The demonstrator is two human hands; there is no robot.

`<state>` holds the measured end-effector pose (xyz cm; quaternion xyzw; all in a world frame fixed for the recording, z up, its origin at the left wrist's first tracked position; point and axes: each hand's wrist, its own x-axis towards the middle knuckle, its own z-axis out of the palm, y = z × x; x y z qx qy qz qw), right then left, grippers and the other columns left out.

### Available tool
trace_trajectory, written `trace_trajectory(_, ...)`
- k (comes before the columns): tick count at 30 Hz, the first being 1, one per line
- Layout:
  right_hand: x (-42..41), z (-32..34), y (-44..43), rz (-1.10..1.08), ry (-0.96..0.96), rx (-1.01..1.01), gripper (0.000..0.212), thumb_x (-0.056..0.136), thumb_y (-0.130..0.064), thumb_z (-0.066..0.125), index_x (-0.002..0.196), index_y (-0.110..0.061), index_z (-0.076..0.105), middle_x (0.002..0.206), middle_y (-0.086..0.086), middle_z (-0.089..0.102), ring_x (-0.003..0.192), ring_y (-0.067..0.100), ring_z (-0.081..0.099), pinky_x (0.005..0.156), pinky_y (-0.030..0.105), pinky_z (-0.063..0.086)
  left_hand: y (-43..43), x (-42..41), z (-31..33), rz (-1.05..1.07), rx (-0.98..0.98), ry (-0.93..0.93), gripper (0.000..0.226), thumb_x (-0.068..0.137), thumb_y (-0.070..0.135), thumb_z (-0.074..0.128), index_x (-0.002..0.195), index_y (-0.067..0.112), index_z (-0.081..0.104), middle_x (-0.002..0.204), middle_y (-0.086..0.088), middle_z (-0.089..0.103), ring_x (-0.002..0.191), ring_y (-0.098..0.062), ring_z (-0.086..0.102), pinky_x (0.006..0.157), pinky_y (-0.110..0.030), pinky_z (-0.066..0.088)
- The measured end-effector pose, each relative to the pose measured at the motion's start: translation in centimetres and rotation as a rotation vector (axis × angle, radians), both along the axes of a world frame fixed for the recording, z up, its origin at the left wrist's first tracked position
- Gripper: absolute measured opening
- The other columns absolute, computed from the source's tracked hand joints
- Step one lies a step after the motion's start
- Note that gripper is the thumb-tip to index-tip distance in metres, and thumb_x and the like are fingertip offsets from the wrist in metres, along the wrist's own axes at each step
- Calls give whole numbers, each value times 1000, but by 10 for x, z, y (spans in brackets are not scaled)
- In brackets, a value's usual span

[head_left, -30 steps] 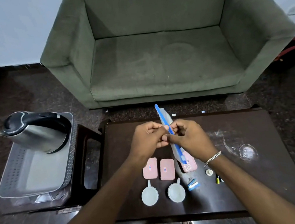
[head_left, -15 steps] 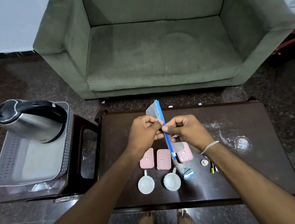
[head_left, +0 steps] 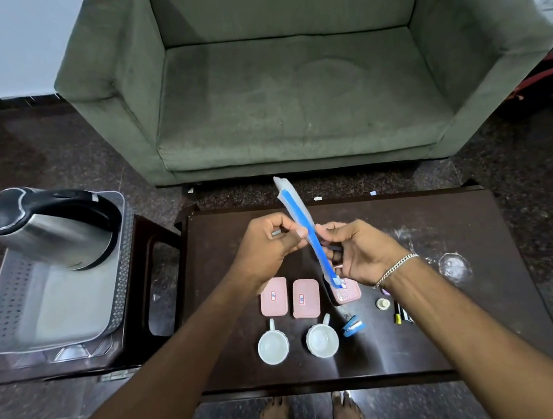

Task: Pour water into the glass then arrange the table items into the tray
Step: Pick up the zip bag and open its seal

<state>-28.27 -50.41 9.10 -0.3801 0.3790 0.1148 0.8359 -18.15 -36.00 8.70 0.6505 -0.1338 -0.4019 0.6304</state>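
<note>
Both hands pinch one item above the middle of the dark table: a blue toothbrush in a clear wrapper, tilted, its top end toward the far edge, its lower end over the pink boxes. Left hand closed on the wrapper at mid-length with thumb and forefinger; right hand closed on it just below, fingers curled. Likely working at the wrapper, though which way cannot be told.

On the table under the hands: three pink boxes in a row, the right one partly hidden by the right hand. Nearer the front edge, two white cups side by side, then a small blue-and-white item. A glass stands well apart toward the right edge.

The grey tray sits on a side stand left of the table, with the steel kettle in its far end.

Judgement:
- keep both pinches close together so the thin wrapper does not twist or slip
- hold it clear of the cups
- the tray's near half is free for placing items
</note>
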Motion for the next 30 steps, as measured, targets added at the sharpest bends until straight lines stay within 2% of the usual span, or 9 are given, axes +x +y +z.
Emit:
trace_trajectory(3,1,-2,-3,1,-71,-120,14,81,-9,70,93,-2,69,71,7,59,59,14,52,57,24,45,-2,5,-2,6,5,12,10,93,-8,66,85,-3,65,89,-13,71,80,-15,72,82,-26,61)
trace_trajectory(7,3,-2,-8,30,-158,-175,40,75,-17,76,107,6,69,77,11,63,62,12,57,59,23,51,-5,12,-1,19,20,24,18,91,-7,69,77,3,68,85,-13,73,72,-11,73,69,-17,57)
trace_trajectory(11,8,0,-13,47,-170,-190,24,74,-14,75,93,0,72,72,10,61,61,12,56,54,21,51,-9,17,-1,0,26,11,18,90,-7,70,75,4,70,83,-12,70,70,-11,72,69,-18,58)
trace_trajectory(14,11,-1,-16,51,-178,-196,6,84,-7,68,87,-3,72,69,7,59,58,11,54,52,21,49,-12,20,-2,-34,20,6,18,90,-7,70,75,4,70,83,-10,69,78,-15,72,76,-22,60)
trace_trajectory(17,14,-3,-13,-1,-151,-253,12,90,-5,60,84,-6,70,67,5,54,54,10,48,49,21,46,-13,22,-5,-60,4,12,24,92,-9,66,73,6,68,80,-7,69,79,-16,69,79,-21,60)
trace_trajectory(21,12,-4,-19,-106,-121,-293,11,91,-6,60,95,-1,69,84,19,54,65,16,49,61,27,45,-11,21,-8,-58,-59,81,19,93,-13,62,78,-1,65,91,-15,71,87,-21,76,87,-26,60)
trace_trajectory(23,12,-3,-17,-64,-136,-374,11,91,-4,62,97,2,69,86,21,55,62,16,49,59,26,43,-11,19,-9,-35,-59,94,16,93,-8,64,80,1,67,89,-15,72,84,-18,77,84,-25,62)
trace_trajectory(27,17,-2,-3,-4,-209,-598,2,85,1,71,86,1,72,74,18,64,55,14,54,51,18,46,-17,14,-10,58,-12,57,13,96,4,67,85,7,73,86,-9,74,78,-14,71,77,-27,61)
trace_trajectory(30,17,-4,-2,28,-213,-722,9,80,0,78,87,4,73,76,14,69,63,17,60,58,23,56,-17,14,-11,83,33,44,11,94,3,70,85,7,74,81,-7,75,77,-15,70,75,-28,61)
